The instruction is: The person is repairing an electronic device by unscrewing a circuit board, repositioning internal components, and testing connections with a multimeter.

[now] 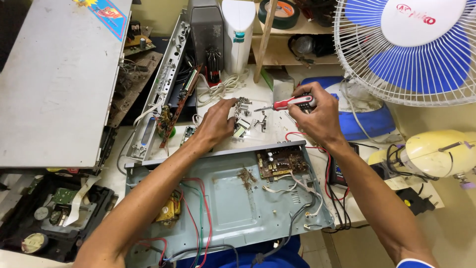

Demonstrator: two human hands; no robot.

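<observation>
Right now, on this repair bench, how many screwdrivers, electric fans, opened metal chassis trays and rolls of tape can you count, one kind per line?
Red-and-white-handled screwdriver, in the right hand: 1
White fan with blue blades: 1
Pale blue opened metal chassis tray: 1
Dark green roll of tape: 1
Total: 4
The left hand touches small loose metal parts.

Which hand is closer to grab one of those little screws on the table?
Probably the left hand. Its fingertips are right at the pile of small screws and it holds nothing. The right hand is farther off and already grips the red-and-white screwdriver.
</observation>
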